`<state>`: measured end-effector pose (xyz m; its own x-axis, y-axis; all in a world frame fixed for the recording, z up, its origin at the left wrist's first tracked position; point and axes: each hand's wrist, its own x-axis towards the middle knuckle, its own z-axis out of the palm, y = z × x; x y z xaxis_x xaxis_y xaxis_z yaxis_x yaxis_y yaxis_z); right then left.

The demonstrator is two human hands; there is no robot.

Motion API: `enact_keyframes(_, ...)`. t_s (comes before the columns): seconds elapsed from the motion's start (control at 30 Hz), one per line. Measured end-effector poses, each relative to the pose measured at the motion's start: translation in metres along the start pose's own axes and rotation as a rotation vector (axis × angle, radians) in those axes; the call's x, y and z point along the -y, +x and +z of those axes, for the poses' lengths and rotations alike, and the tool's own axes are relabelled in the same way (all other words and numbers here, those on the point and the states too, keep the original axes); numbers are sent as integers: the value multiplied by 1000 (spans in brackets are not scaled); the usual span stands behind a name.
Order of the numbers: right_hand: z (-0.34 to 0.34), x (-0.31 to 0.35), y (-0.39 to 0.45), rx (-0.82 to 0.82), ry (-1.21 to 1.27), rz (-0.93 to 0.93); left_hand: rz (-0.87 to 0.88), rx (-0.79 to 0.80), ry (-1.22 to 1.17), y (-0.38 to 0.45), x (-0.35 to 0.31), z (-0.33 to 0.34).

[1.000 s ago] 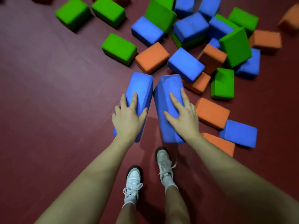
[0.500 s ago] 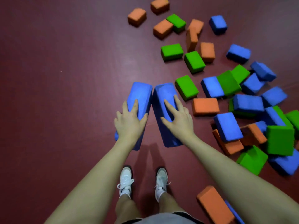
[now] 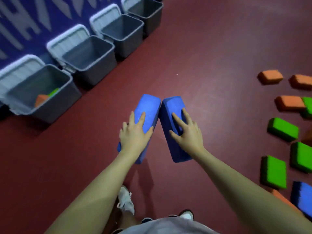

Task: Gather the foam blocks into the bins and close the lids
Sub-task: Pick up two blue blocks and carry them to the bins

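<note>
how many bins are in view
4, in a row along the blue wall, lids open: nearest bin holding an orange and a green block, second bin, third bin, farthest bin. More may lie out of frame.

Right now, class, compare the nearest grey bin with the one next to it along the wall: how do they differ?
The nearest bin already holds blocks, an orange block and a green block; the second bin shows only a bare grey inside. The nearest bin sits at the left edge of the view; the second stands farther along the wall. Both are grey, with pale lids open behind them.
</note>
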<state>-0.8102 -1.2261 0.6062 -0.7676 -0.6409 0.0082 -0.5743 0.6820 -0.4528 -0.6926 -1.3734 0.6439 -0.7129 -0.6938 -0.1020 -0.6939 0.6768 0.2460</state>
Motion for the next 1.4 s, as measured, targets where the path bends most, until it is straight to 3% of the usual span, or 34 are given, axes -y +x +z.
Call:
enact_keyframes(0.27, 92, 224, 99, 92, 26, -311, -264, -144, 19, 52, 210, -84)
enact_keyframes(0.43, 129, 330, 140, 120, 19, -454, -372, -220, 0, 76, 309, -126)
enact_keyframes(0.77, 189, 478, 254, 169, 0, -634, -530, -303, -35, 165, 445, -174)
enact_keyframes(1.1, 258, 632, 416, 237, -27, -778, -701, -252, -25, 319, 571, -231)
enact_keyframes(1.4, 331, 741, 534, 287, -60, -800, -766, -288, -81, 434, 696, -262)
